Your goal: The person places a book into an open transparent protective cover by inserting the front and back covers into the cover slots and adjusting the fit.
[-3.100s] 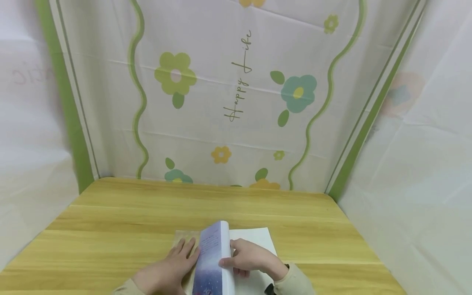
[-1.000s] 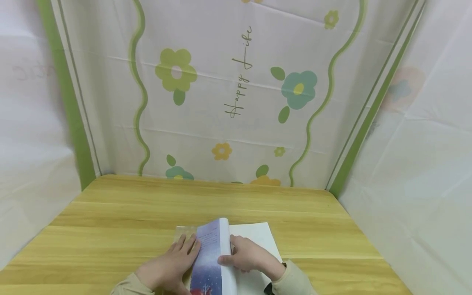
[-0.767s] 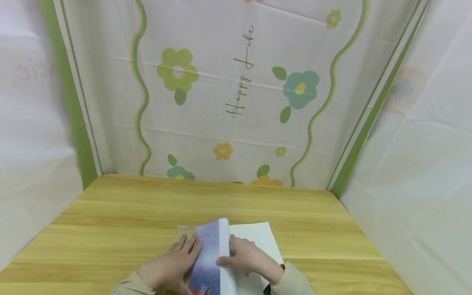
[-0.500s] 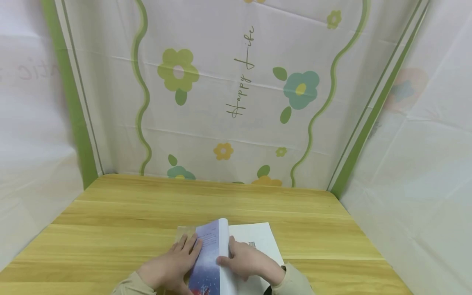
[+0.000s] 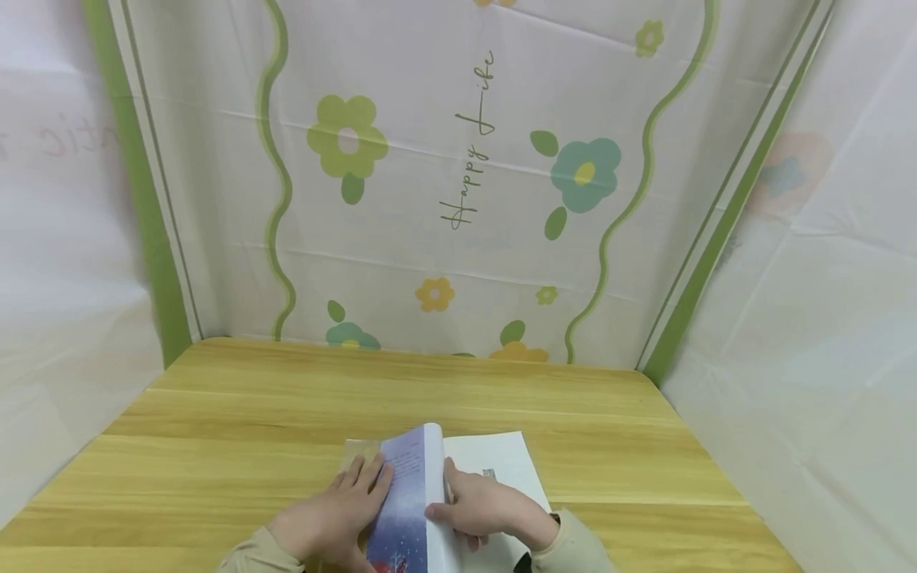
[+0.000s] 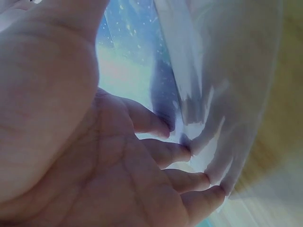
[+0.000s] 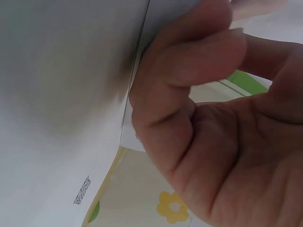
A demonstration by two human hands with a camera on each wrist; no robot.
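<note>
A book point(image 5: 403, 505) with a purple-blue snowy printed face lies open at the near side of the table, a curved white strip point(image 5: 435, 489) standing along its middle. On the left, my left hand point(image 5: 337, 509) rests with fingers spread over a clear plastic sleeve point(image 5: 361, 447) and the printed face's edge. In the left wrist view those fingertips press on the glossy plastic point(image 6: 236, 85). My right hand point(image 5: 483, 501) grips the raised white part, thumb on its front and fingers curled behind. Under that hand lies a white page point(image 5: 512, 461) with a small grey patterned patch point(image 5: 489, 473).
The wood-grain table point(image 5: 286, 398) extends beyond the book to a white flower-printed cloth point(image 5: 430, 239) at the back. Pale cloth sides point(image 5: 802, 358) stand at left and right. A dark band point(image 5: 524, 563) shows by the right sleeve point(image 5: 573, 545).
The small grey patch on the white page, hidden earlier, has come into sight beside my right hand. My right thumb has shifted slightly on the white strip; my left hand stays pressed in place.
</note>
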